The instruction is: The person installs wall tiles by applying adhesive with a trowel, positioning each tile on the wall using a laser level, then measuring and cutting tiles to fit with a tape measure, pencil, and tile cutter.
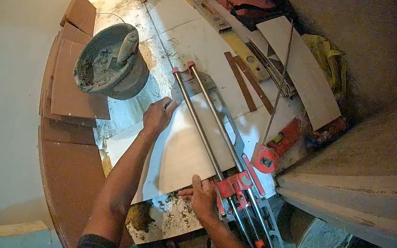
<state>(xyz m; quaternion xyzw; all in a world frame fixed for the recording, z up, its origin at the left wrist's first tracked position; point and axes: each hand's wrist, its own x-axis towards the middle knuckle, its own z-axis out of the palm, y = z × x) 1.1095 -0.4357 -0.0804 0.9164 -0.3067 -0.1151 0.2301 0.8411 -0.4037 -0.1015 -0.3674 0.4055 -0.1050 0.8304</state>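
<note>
A cream tile [186, 162] lies under the two metal rails of a manual tile cutter [202, 123]. My left hand [158, 115] is closed at the tile's far left edge, its fingertips partly hidden. At the near edge, my right hand [202, 200] pinches the tile, thumb on top and fingers partly beneath. It is close beside the cutter's red carriage [235, 186], which sits toward the near end of the rails.
A mortar bucket [114, 61] with a trowel stands left, beside stacked brown tiles [80, 87]. Right of the cutter are a red tape measure [266, 159] with its blade extended, a cut tile piece [301, 70] and brown strips [248, 82]. A bucket [320, 244] stands lower right.
</note>
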